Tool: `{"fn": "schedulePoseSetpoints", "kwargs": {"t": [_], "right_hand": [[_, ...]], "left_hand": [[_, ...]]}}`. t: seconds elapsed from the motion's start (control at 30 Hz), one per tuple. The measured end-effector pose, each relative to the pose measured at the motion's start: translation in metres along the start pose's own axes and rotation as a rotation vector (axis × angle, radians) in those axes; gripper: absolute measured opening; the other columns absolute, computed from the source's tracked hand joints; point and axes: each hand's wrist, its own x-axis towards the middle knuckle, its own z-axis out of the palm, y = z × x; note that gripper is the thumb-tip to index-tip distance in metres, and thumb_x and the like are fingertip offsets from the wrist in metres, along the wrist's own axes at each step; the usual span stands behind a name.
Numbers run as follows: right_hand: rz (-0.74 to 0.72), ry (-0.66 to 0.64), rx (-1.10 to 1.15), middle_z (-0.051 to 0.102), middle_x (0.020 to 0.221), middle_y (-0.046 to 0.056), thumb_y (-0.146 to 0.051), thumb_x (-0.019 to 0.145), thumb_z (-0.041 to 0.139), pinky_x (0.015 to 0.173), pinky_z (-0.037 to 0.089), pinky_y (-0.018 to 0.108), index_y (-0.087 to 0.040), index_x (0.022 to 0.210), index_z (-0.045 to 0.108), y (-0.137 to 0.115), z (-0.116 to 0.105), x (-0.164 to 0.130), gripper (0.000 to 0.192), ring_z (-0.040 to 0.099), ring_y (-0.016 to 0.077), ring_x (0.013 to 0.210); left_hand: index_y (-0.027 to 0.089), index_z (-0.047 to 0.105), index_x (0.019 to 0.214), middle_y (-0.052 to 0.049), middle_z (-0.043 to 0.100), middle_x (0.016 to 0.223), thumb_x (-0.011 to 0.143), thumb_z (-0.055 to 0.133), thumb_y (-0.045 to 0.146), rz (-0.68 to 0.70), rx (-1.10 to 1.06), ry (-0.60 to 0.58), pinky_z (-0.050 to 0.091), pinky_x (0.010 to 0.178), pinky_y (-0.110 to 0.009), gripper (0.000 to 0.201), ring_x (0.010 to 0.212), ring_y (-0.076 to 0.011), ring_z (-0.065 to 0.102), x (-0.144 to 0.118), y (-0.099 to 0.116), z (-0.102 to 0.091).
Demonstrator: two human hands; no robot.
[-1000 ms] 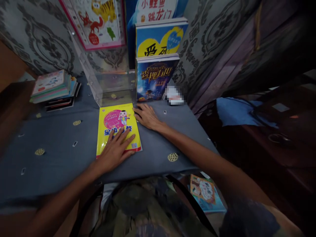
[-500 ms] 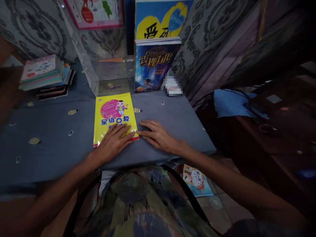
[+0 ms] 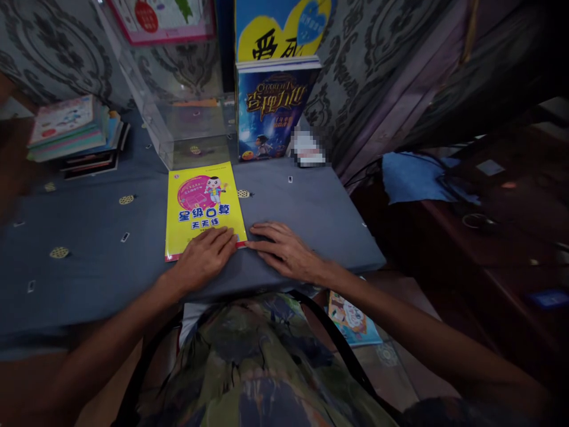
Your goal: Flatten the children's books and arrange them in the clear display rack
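A yellow children's workbook (image 3: 202,204) lies flat on the grey-blue tablecloth (image 3: 98,249). My left hand (image 3: 202,259) rests palm down on the book's near edge, fingers together and flat. My right hand (image 3: 284,250) lies flat on the cloth just right of the book, its fingertips touching the book's near right corner. Neither hand grips anything.
A dark blue book (image 3: 271,110) and a blue-and-yellow book (image 3: 280,29) stand against the wall behind a clear plastic stand (image 3: 186,127). A stack of books (image 3: 73,133) sits at the far left. Another book (image 3: 351,317) lies on the floor below the table's right edge.
My right hand came back from the book's far right corner to its near right corner. My left hand slid toward me along the cover, uncovering the title.
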Motion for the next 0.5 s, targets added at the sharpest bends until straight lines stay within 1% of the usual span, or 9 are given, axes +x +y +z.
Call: {"fn": "schedulePoseSetpoints", "kwargs": {"t": [0.1,0.17,0.3,0.37,0.43,0.5], "right_hand": [[0.004,0.010,0.019,0.061,0.137,0.015,-0.025,0.103,0.044,0.110,0.045,0.053,-0.021,0.136,0.063,0.0005,0.0003,-0.0011,0.038,0.052,0.0263,0.132],[0.008,0.010,0.021,0.061,0.138,0.014,-0.025,0.103,0.044,0.110,0.045,0.053,-0.022,0.137,0.062,0.0011,0.0007,-0.0015,0.038,0.052,0.0258,0.132],[-0.029,0.023,0.002,0.061,0.136,0.014,-0.024,0.103,0.044,0.109,0.046,0.054,-0.022,0.136,0.063,0.0023,0.0014,-0.0016,0.038,0.052,0.0260,0.131],[-0.048,0.018,-0.031,0.061,0.135,0.015,-0.024,0.103,0.044,0.108,0.047,0.054,-0.021,0.134,0.064,0.0021,0.0012,-0.0013,0.037,0.053,0.0264,0.131],[-0.059,0.009,-0.070,0.061,0.134,0.016,-0.024,0.103,0.045,0.106,0.048,0.054,-0.021,0.131,0.066,0.0013,0.0004,-0.0008,0.036,0.053,0.0273,0.131],[-0.072,0.005,-0.099,0.061,0.133,0.018,-0.024,0.102,0.046,0.106,0.049,0.054,-0.018,0.129,0.068,0.0004,-0.0005,-0.0004,0.035,0.053,0.0283,0.130]], "left_hand": [[0.014,0.066,0.124,-0.014,0.071,0.126,0.102,0.045,0.017,0.000,0.008,0.010,0.054,0.100,-0.042,0.031,0.118,-0.0256,0.065,0.0008,-0.0006,-0.0016],[0.014,0.067,0.123,-0.014,0.072,0.124,0.101,0.046,0.017,0.004,-0.004,0.029,0.055,0.099,-0.042,0.031,0.116,-0.0253,0.066,0.0020,-0.0009,-0.0026],[0.013,0.070,0.115,-0.013,0.074,0.116,0.101,0.050,0.019,0.045,0.057,0.122,0.058,0.093,-0.040,0.025,0.107,-0.0247,0.069,0.0031,0.0004,-0.0022],[0.012,0.070,0.114,-0.013,0.074,0.116,0.100,0.052,0.019,0.061,0.110,0.149,0.058,0.091,-0.040,0.024,0.106,-0.0259,0.069,0.0018,0.0018,-0.0013],[0.014,0.069,0.118,-0.014,0.072,0.120,0.098,0.054,0.016,0.063,0.136,0.137,0.058,0.091,-0.042,0.026,0.108,-0.0275,0.068,-0.0005,0.0033,-0.0009],[0.018,0.067,0.124,-0.014,0.070,0.124,0.096,0.056,0.013,0.056,0.126,0.105,0.057,0.092,-0.043,0.031,0.111,-0.0283,0.066,-0.0027,0.0047,-0.0017]]}}
